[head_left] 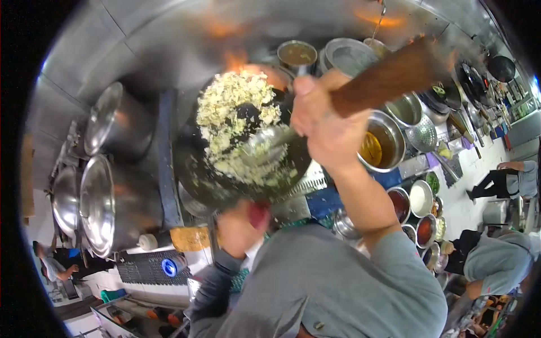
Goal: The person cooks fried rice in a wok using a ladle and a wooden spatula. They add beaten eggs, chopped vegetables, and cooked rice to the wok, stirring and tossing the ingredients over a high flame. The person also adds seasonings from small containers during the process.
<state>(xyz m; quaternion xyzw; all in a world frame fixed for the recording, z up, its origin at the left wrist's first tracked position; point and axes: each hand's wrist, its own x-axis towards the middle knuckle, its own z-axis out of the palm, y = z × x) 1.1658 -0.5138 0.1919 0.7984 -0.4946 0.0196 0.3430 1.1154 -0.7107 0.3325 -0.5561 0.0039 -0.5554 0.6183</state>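
Note:
A dark wok [190, 179] tilts over the stove in front of me, with blurred pale yellow and white crumbly food [232, 95], like rice or chopped egg, spread up its far side. My right hand [331, 126] grips a cooking ladle or turner by its thick wooden handle [384, 78]. The blurred metal head [265, 145] of that tool lies among the food. At the near rim, my left hand [237, 228] is closed around the wok's handle area, with a red cloth or grip [258, 215] beside the fingers. Orange flame [235, 62] shows beyond the far rim.
Large lidded steel pots [131, 198] stand on the left. To the right are a steel pot of oily liquid [395, 141], a perforated skimmer [422, 134] and several seasoning bowls [421, 198]. Other people [494, 257] are at the right and far left.

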